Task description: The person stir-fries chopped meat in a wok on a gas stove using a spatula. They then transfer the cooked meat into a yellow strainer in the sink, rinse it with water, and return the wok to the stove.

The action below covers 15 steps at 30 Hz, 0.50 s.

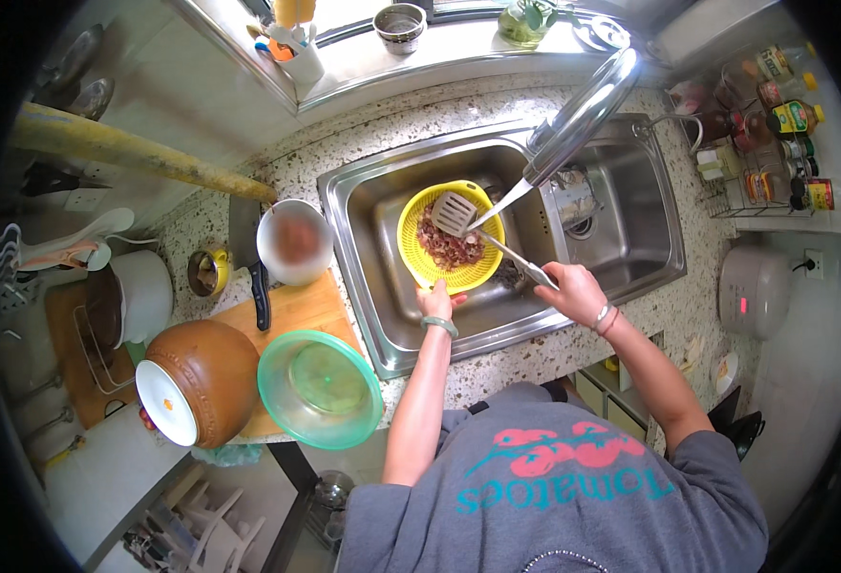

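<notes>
My left hand point(434, 302) grips the near rim of a yellow colander point(418, 250) that holds dark chopped food point(449, 248) over the steel sink point(363, 205). A green bangle sits on that wrist. My right hand point(573, 291) is closed on the handle of a slotted metal spatula point(456, 214). The spatula's blade rests on the food inside the colander. A tall curved faucet point(583, 115) arches above the sink just beyond the colander.
Left of the sink, a wooden cutting board point(296, 306) carries a knife point(248, 248) and a white bowl point(294, 243). A green plastic bowl point(320, 390) and a brown clay pot point(205, 377) stand nearer. Bottles fill a rack point(774, 143) at the right. A rice cooker point(753, 291) stands nearby.
</notes>
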Each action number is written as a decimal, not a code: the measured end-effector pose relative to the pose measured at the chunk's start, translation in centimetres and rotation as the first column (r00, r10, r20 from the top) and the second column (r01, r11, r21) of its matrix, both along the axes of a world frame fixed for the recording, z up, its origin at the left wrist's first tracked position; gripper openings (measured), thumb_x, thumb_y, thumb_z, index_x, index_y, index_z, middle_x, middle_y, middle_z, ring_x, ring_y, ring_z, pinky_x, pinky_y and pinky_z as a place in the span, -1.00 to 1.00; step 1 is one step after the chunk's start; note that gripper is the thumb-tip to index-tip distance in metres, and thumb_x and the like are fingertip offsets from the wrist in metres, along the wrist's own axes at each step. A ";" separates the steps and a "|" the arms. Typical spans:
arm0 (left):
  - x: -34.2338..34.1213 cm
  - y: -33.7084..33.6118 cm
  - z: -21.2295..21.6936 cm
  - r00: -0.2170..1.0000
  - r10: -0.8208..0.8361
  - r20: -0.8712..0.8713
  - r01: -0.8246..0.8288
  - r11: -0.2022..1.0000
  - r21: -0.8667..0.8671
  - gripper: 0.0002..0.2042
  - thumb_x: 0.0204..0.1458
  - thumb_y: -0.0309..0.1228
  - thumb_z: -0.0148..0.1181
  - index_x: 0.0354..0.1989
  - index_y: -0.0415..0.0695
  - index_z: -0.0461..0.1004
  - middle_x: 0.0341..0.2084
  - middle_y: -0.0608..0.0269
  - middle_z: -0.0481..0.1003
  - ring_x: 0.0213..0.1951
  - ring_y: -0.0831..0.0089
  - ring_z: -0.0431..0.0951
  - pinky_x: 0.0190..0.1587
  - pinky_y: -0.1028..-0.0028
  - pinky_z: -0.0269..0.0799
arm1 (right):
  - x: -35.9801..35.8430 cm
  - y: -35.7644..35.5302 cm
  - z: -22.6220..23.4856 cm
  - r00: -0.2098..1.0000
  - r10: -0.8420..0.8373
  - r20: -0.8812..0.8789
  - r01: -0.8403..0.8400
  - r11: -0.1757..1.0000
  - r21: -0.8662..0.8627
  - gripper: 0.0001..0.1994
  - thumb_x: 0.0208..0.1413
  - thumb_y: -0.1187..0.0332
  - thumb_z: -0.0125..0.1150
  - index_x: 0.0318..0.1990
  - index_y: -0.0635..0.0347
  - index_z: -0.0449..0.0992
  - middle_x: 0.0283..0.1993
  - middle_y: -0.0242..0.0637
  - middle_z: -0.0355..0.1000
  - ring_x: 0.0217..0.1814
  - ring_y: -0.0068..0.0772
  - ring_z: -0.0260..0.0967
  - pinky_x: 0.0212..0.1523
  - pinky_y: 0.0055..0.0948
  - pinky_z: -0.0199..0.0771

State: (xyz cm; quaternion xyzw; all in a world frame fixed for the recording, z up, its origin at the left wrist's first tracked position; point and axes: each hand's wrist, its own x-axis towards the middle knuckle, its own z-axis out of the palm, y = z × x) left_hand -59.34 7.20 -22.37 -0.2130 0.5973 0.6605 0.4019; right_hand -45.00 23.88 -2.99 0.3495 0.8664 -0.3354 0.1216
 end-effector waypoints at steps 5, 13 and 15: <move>0.5 -0.1 3.1 0.991 -0.089 0.099 0.071 0.982 0.175 -0.73 0.09 -0.50 -0.09 -0.06 -0.38 0.26 -0.35 -0.07 0.51 -0.51 0.17 0.60 -0.66 0.44 0.54 | 4.4 -2.6 1.1 0.989 0.103 -0.109 -0.046 0.897 0.440 -0.71 -0.07 0.49 0.14 -0.13 0.04 0.43 -0.34 -0.28 0.36 -0.44 -0.15 0.42 -0.45 -0.24 0.41; 1.6 -2.4 5.7 0.965 -0.260 0.041 0.255 0.962 0.093 -0.71 0.06 -0.48 -0.07 -0.06 -0.35 0.32 -0.32 -0.02 0.53 -0.42 0.20 0.60 -0.60 0.50 0.51 | 12.9 -3.8 2.5 0.924 -0.216 -0.314 0.301 0.920 0.253 -0.64 -0.04 0.45 0.23 -0.01 0.01 0.47 -0.31 -0.30 0.41 -0.35 -0.25 0.41 -0.40 -0.40 0.40; 1.5 -1.7 5.9 0.961 -0.252 0.113 0.235 0.961 0.144 -0.71 0.04 -0.48 -0.05 -0.06 -0.33 0.33 -0.32 0.01 0.53 -0.45 0.22 0.60 -0.61 0.52 0.49 | 15.2 -4.2 1.7 0.890 -0.253 -0.380 0.349 0.913 0.210 -0.64 -0.02 0.46 0.22 -0.01 0.04 0.47 -0.31 -0.26 0.40 -0.37 -0.25 0.40 -0.39 -0.41 0.39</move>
